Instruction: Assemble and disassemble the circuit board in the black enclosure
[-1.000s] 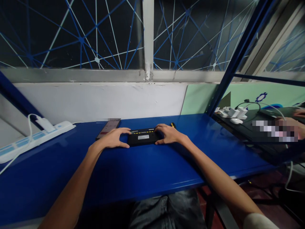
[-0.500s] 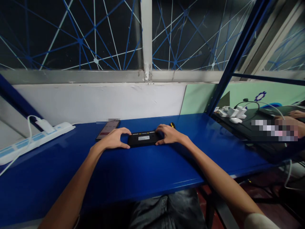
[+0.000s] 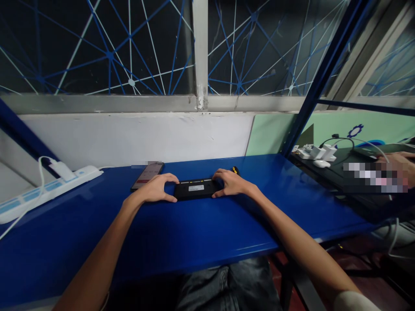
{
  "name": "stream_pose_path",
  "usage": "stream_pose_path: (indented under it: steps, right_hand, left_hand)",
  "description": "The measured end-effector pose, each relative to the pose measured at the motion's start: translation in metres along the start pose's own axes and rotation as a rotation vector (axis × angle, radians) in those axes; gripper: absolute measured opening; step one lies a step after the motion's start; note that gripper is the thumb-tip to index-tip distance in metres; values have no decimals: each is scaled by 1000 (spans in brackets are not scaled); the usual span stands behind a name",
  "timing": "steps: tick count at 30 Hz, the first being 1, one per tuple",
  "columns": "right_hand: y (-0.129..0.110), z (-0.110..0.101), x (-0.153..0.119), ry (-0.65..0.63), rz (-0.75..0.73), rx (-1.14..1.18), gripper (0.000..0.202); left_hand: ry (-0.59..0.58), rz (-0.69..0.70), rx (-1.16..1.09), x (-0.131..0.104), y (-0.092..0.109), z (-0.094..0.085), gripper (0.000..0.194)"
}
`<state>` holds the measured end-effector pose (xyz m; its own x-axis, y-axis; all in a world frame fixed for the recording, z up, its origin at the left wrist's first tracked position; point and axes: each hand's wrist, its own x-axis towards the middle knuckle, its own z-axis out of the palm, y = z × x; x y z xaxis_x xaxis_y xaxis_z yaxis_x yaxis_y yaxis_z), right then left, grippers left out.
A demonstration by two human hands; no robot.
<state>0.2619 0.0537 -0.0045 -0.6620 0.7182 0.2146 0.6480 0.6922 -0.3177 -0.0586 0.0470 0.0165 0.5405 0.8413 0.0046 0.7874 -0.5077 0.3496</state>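
A flat black rectangular case (image 3: 196, 194) with a white label and small yellow marks along its far edge lies on the blue table (image 3: 201, 233). My left hand (image 3: 158, 188) grips its left end between thumb and fingers. At the opposite end, my right hand (image 3: 229, 183) holds it the same way, its fingers covering the far right corner. Just behind my left hand is a phone (image 3: 147, 176) with a lit screen. Beyond my right hand sits a small black-and-yellow object (image 3: 235, 170), partly hidden, whose kind I cannot tell.
A white power strip (image 3: 48, 190) with a plugged-in charger runs along the table's left side. White adapters (image 3: 320, 152) and cables lie on a dark neighbouring table (image 3: 340, 172), where another person's hand (image 3: 397, 166) shows. Blue frame posts (image 3: 311, 95) rise at both sides.
My hands and the black case keep their places. At the far right, the other person's hand has shifted slightly.
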Motion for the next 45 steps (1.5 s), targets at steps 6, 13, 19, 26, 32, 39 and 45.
stream_pose_path:
  steps: [6, 13, 19, 26, 32, 39, 45]
  right_hand:
    - [-2, -1, 0, -4, 17, 20, 58]
    - [-4, -1, 0, 9, 21, 8, 59]
    - [-3, 1, 0, 26, 2, 6, 58]
    - [-2, 3, 0, 40, -9, -5, 58]
    - [-2, 0, 1, 19, -2, 15, 58]
    - [-3, -1, 1, 18, -5, -1, 57]
    - [-3, 2, 2, 19, 17, -25, 56]
  left_hand:
    - [2, 0, -6, 0, 0, 0, 57]
    - [13, -10, 12, 0, -3, 1, 58]
    - [14, -3, -5, -1, -1, 1, 54]
    - [30, -32, -22, -2, 3, 0, 58]
    - [37, -9, 3, -1, 3, 1, 55]
    - [-35, -25, 6, -2, 2, 1, 59]
    - [-4, -21, 22, 2, -2, 6, 57]
